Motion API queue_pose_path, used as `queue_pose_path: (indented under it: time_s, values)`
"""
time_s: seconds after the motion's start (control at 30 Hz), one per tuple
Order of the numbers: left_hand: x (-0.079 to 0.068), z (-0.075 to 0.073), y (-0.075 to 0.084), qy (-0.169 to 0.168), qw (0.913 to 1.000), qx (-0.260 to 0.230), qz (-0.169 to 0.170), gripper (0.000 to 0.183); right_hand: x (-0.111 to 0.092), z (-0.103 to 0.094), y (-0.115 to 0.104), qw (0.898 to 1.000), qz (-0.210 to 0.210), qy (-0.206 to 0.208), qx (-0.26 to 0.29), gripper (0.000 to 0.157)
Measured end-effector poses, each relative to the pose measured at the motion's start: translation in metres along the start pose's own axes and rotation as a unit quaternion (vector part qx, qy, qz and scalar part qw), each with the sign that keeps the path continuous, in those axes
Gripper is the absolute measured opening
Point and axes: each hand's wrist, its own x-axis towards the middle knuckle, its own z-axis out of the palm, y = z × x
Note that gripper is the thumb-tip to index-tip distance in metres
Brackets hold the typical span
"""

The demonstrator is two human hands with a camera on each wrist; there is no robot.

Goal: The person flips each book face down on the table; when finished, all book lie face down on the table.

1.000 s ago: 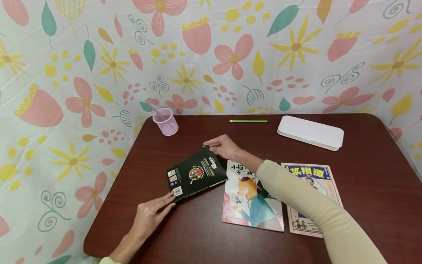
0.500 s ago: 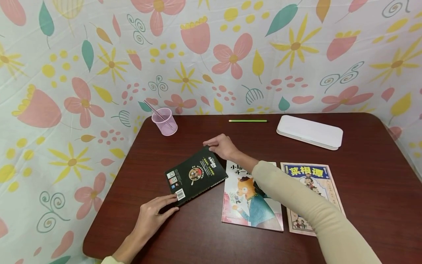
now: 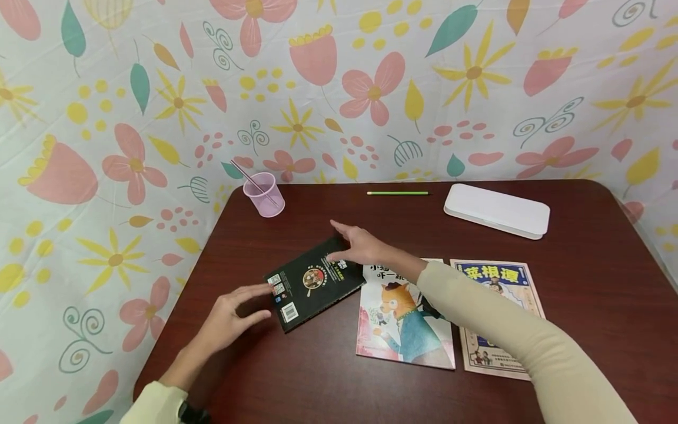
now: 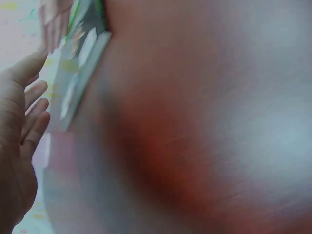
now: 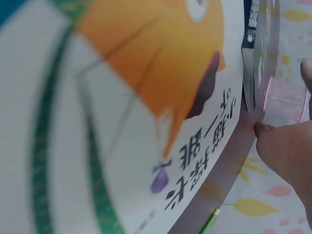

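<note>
Over the head feed I see two bare hands at a black book (image 3: 312, 288), lying back cover up on the table (image 3: 296, 377) between them. The left hand (image 3: 228, 318) reaches the book's left edge, fingers extended and thumb apart; the right hand (image 3: 362, 244) stretches over its far end, thumb above the cover, likewise unclasped. Neither grips anything; whether any fingertip touches the cover, I cannot tell. A cat book (image 3: 402, 324) and a beige book (image 3: 505, 282) lie side by side, both partly beneath the right sleeve (image 3: 492, 324). Beyond the hands sit a cup (image 3: 267, 203) holding a thin stick (image 3: 246, 175), a pencil (image 3: 397, 193) and, to the right hand's right, a case (image 3: 497, 211). My left-wrist feed is blurred: the left hand's loose, spread fingers show beside the black book, with the right hand's at the far end. On my right-wrist feed, the cat book fills most of the view, the right hand's thumb near the black book's end and the cup just past it.
</note>
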Motion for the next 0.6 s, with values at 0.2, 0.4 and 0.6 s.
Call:
queue_pose_path:
  time_s: [0.2,0.4,0.6]
  values:
    - [0.027,-0.022,-0.010,-0.082,0.9937,0.009,-0.076,0.101,-0.027,0.005,0.001,0.999,0.003,-0.040,-0.024,0.128]
    - [0.051,-0.021,-0.017,-0.164,0.9813,0.015,-0.099,0.130,-0.055,0.012,0.003,0.998,-0.018,-0.039,-0.035,0.129]
    - [0.064,-0.011,-0.020,-0.225,0.9699,0.021,-0.089,0.141,-0.072,0.020,-0.001,0.998,-0.040,-0.019,-0.039,0.120]
